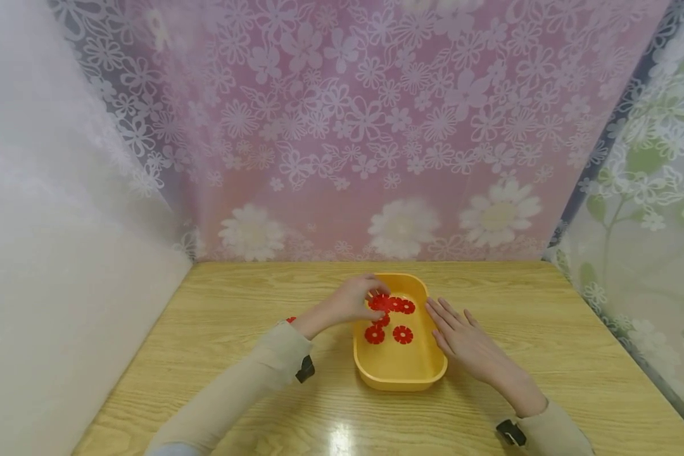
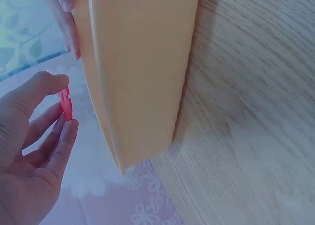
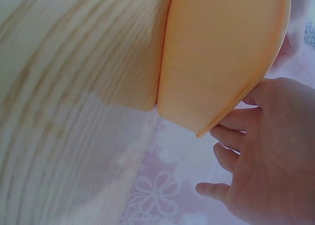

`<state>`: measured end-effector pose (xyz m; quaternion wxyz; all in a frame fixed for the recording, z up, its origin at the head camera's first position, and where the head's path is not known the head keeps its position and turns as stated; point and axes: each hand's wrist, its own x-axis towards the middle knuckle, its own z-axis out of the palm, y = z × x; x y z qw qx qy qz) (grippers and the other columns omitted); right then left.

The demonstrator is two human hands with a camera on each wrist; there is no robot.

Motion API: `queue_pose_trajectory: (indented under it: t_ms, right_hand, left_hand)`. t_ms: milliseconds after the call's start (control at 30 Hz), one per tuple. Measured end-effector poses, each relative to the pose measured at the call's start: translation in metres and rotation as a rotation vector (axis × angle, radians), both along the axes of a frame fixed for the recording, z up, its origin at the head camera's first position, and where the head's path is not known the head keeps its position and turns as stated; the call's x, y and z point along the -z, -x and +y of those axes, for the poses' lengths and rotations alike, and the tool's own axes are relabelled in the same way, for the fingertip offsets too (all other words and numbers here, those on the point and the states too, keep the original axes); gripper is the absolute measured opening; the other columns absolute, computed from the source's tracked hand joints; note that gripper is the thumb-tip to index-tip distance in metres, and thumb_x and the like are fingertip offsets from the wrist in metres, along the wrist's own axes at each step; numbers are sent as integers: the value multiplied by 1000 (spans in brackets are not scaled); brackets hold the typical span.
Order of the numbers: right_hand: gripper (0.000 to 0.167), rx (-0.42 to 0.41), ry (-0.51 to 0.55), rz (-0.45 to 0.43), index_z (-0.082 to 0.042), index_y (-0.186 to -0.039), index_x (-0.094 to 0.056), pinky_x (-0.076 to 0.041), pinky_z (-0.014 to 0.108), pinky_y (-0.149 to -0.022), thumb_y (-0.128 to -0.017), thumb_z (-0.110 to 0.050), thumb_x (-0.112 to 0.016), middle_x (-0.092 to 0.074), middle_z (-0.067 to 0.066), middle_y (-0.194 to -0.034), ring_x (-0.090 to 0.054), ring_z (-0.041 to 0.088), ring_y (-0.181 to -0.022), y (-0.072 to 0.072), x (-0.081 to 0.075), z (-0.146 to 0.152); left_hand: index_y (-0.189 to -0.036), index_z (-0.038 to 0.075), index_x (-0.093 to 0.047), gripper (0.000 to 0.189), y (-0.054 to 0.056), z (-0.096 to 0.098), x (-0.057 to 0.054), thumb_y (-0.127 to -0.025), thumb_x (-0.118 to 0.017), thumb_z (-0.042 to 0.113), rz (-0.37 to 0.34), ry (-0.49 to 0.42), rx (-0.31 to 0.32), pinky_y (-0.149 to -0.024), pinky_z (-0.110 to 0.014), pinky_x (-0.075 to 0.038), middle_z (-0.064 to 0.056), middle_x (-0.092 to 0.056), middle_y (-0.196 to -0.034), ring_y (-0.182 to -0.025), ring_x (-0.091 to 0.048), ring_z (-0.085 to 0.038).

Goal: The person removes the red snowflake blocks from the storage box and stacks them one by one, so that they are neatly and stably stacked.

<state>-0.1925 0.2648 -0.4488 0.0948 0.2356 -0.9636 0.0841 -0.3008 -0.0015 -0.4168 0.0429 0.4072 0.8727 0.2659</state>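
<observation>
My left hand (image 1: 353, 300) is over the left side of a yellow plastic basin (image 1: 399, 370). Between its thumb and fingertips it pinches a red notched plastic disc (image 2: 65, 103), seen edge-on in the left wrist view. Several more red flower-shaped discs lie inside the basin, among them one disc (image 1: 403, 334) near the middle and another disc (image 1: 374, 334) to its left. My right hand (image 1: 470, 342) rests against the basin's right rim with its fingers stretched out; the right wrist view shows those fingertips along the rim (image 3: 231, 107).
The basin stands on a wood-grain table (image 1: 234, 316). Part of another red piece (image 1: 291, 319) shows on the table beyond my left forearm. Behind the table hangs a pink floral curtain (image 1: 330, 158), with a pale wall (image 1: 63, 221) at the left and a floral sheet (image 1: 650, 190) at the right.
</observation>
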Motion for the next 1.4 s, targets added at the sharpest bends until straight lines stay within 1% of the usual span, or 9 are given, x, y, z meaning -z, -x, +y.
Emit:
queue_pose_trajectory:
  t_ms: [233, 367, 533, 700, 833, 933, 1133, 1267, 1400]
  right_hand:
    - [56, -6, -33, 13, -1, -154, -41, -30, 68, -113, -105, -26, -53, -37, 15, -160, -35, 37, -146, 2, 1, 1]
    - [55, -10, -2, 25, 0, -153, -42, -30, 69, -113, -105, -23, -53, -37, 16, -160, -36, 38, -146, 0, 0, 0]
    - [55, -28, 33, 75, 0, -152, -43, -32, 70, -110, -103, -23, -55, -39, 15, -159, -36, 37, -146, 1, 5, 1]
    - [54, -33, 22, 66, 0, -152, -43, -33, 70, -110, -105, -23, -54, -40, 16, -159, -38, 39, -144, 2, 4, 1]
    - [54, -35, 10, 54, -1, -154, -40, -32, 70, -110, -107, -26, -50, -37, 15, -161, -35, 36, -147, 5, 9, 4]
    - [54, -39, 6, 52, -1, -155, -39, -31, 70, -111, -108, -27, -48, -35, 13, -162, -33, 34, -148, 7, 12, 6]
    - [55, -31, 23, 23, 1, -153, -41, -28, 70, -113, -105, -22, -53, -36, 17, -160, -36, 41, -145, 1, 2, 1]
    - [55, -11, 4, -20, -1, -155, -39, -26, 68, -115, -106, -25, -51, -34, 15, -162, -33, 37, -148, 0, -2, -1]
    - [55, -13, 1, -14, -1, -155, -39, -26, 68, -115, -106, -25, -52, -34, 15, -162, -33, 37, -148, 1, -3, -1]
  left_hand:
    - [-126, 9, -67, 41, 2, -24, 0, -88, -79, 17, -3, -17, -42, -90, -25, -56, -4, -66, -119, -107, -64, -18]
    - [-124, 9, -68, 38, 1, -38, -3, -88, -79, 17, -8, -41, -66, -90, -28, -58, -5, -64, -118, -107, -64, -21]
    - [-125, 5, -68, 41, 3, -55, -3, -87, -80, 16, -21, -61, -110, -90, -31, -58, -7, -64, -122, -106, -64, -23]
    - [-125, 6, -68, 42, 5, -74, 1, -87, -80, 17, -17, -68, -161, -90, -31, -58, -6, -63, -119, -107, -64, -21]
    - [-122, 7, -69, 39, 6, -90, 4, -86, -81, 17, 2, -84, -190, -88, -28, -59, -5, -64, -115, -104, -65, -21]
    - [-119, 6, -70, 37, 4, -101, 6, -85, -82, 16, 13, -95, -210, -86, -31, -60, -5, -65, -112, -101, -66, -22]
    - [-118, 6, -70, 37, 1, -122, 14, -85, -83, 15, 16, -75, -261, -86, -33, -60, -5, -63, -110, -98, -64, -22]
    - [-117, 5, -70, 36, -1, -133, 18, -85, -83, 13, 0, -76, -286, -86, -35, -60, -6, -63, -109, -98, -64, -23]
    - [-116, 4, -70, 35, -4, -144, 22, -83, -83, 11, -25, -79, -299, -84, -37, -61, -8, -62, -107, -96, -65, -25]
